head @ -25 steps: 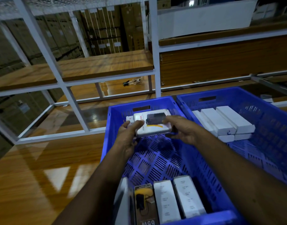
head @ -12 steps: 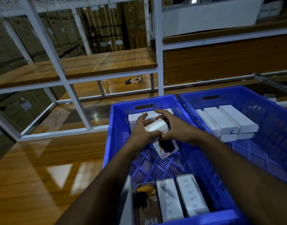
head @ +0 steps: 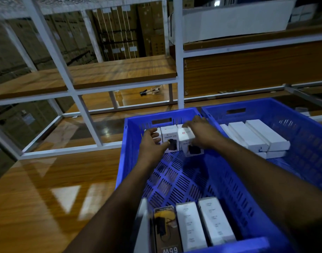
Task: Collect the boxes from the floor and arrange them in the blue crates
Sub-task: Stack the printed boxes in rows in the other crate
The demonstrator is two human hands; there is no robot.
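Two blue crates stand side by side; the left crate (head: 131, 136) is in front of me, the right crate (head: 302, 128) beside it. At the left crate's far wall stand white boxes upright in a row. My right hand (head: 202, 134) grips the rightmost white box (head: 186, 141), tilted against its neighbour. My left hand (head: 152, 143) rests on the white box labelled HALLEY 20K (head: 169, 137), fingers around its front. Near me in the same crate lie a dark box (head: 165, 232) and two white boxes (head: 204, 225). Long white boxes (head: 256, 137) are stacked in the right crate.
The crates sit on a glossy wooden floor (head: 47, 189). A white metal shelving frame (head: 83, 115) with wooden shelves stands behind them. A small black item (head: 143, 93) lies on the lowest shelf. Stacked cardboard cartons (head: 120, 33) fill the background.
Both hands carried the white box down from above the crate to its far wall and stood it upright next to the other boxes there.
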